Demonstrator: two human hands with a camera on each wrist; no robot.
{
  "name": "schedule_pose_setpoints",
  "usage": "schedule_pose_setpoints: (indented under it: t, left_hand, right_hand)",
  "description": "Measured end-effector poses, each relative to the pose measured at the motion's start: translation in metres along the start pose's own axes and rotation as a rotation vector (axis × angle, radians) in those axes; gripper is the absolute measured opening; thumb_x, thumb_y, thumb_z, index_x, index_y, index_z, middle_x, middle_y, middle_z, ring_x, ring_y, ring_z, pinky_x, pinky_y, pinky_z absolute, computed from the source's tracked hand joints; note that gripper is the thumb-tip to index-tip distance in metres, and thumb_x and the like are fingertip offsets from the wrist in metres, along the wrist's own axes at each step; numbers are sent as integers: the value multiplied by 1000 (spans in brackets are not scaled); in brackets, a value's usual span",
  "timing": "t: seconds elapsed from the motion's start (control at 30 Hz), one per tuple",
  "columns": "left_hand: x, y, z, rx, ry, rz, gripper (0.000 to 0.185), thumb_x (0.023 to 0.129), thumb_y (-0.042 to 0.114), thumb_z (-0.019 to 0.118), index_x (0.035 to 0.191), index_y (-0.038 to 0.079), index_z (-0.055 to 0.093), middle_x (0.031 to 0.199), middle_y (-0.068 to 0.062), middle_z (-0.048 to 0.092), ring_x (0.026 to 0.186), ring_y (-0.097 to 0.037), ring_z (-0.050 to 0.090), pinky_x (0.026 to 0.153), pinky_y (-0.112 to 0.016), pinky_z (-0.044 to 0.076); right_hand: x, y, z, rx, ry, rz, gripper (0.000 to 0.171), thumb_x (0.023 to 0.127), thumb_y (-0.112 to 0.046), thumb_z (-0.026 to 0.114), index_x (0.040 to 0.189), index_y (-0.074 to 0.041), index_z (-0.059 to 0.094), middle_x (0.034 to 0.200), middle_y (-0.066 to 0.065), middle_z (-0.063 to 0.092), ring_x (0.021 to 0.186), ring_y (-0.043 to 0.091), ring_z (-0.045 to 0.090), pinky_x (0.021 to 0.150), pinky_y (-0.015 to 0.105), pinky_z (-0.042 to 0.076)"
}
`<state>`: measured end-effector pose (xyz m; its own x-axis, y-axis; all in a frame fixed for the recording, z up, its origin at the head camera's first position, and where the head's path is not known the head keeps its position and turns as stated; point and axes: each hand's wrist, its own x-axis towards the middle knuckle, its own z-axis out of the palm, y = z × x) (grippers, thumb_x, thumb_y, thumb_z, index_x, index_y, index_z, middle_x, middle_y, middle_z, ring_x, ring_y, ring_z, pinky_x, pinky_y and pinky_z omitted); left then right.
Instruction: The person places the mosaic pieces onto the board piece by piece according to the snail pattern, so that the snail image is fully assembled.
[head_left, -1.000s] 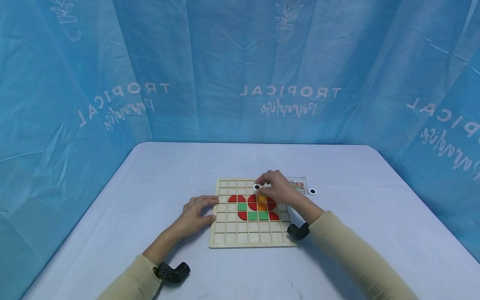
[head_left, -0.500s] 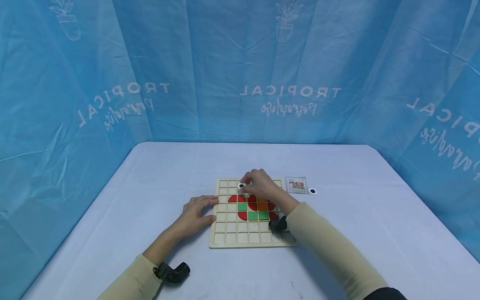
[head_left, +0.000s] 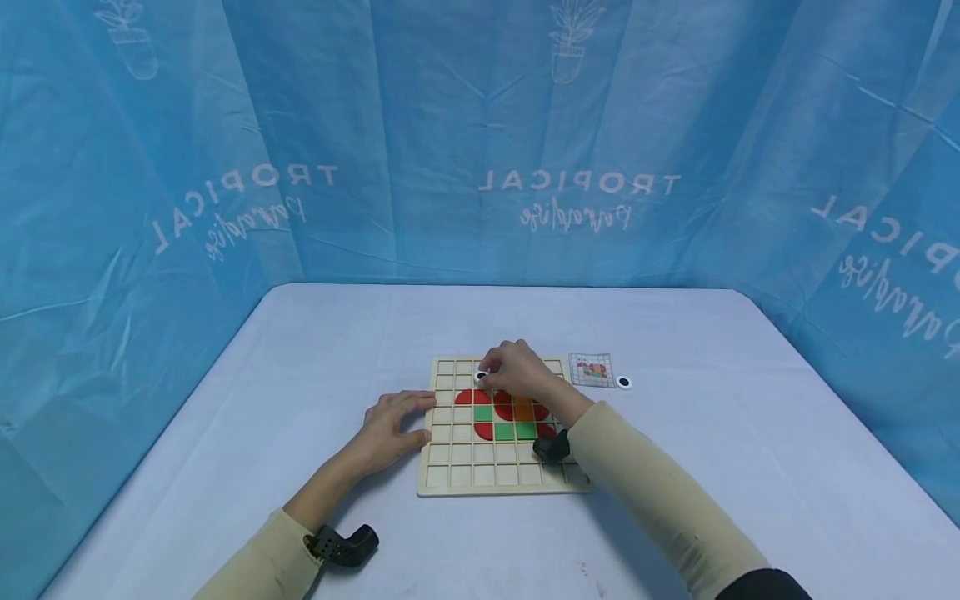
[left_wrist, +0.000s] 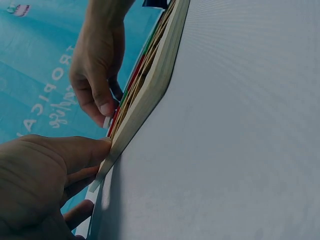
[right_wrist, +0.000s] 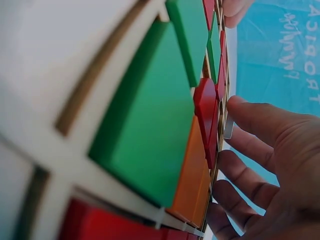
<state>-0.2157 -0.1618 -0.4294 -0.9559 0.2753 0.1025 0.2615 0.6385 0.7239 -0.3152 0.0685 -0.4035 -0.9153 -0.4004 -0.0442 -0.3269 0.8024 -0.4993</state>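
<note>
A wooden grid board (head_left: 450, 479) lies on the white table, with red (head_left: 465, 397), green (head_left: 483, 412) and orange (head_left: 523, 410) tiles set in its middle cells. My right hand (head_left: 489, 375) reaches over the board's far rows and pinches a small white disc with a black dot (head_left: 481, 377), low over a cell above the red tiles. In the right wrist view the disc (right_wrist: 228, 129) shows edge-on at the fingertips (right_wrist: 240, 107). My left hand (head_left: 408, 417) rests flat against the board's left edge (left_wrist: 150, 85), fingers straight.
A small pattern card (head_left: 592, 369) lies just right of the board's far corner, with a second white disc with a black dot (head_left: 623, 382) beside it. Blue curtains wall the table on three sides. The table's left edge (head_left: 150, 467) runs close to the curtain.
My right hand has carried the disc leftward along the board's far rows, then settled slightly lower. The left hand and the board have stayed put.
</note>
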Motion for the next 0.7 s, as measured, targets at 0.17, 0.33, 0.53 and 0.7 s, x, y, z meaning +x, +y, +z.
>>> schedule_pose_setpoints:
  t: [0.17,0.33,0.53,0.7]
  left_hand:
    - [1,-2,0,-2,-19,-12,47,80,13,68,126,10,57,140,-4,49,134,-32,31,109,-56,13]
    - [0,-3,0,-7,-15,-6,47,80,13,68,126,9,58,140,-4,50,133,-32,31,109,-55,13]
    - [0,-3,0,-9,-18,-9,47,80,13,68,126,9,58,140,-6,49,134,-33,31,109,-55,14]
    - [0,-2,0,0,-23,-27,48,81,14,68,127,10,57,141,-4,48,135,-31,29,110,-55,14]
  right_hand:
    - [0,-1,0,-39,10,-11,19,81,-30,72,97,-20,71,98,0,59,97,18,44,77,32,43]
    - [1,1,2,-44,14,-27,17,81,-29,72,96,-20,72,96,0,59,96,18,43,75,31,42]
    - [-4,4,-4,7,17,-18,23,82,-29,70,103,-18,70,103,1,60,101,19,44,79,32,46]
    - [-13,16,-21,23,60,0,28,84,-30,68,107,-15,69,104,3,60,99,19,46,80,34,47]
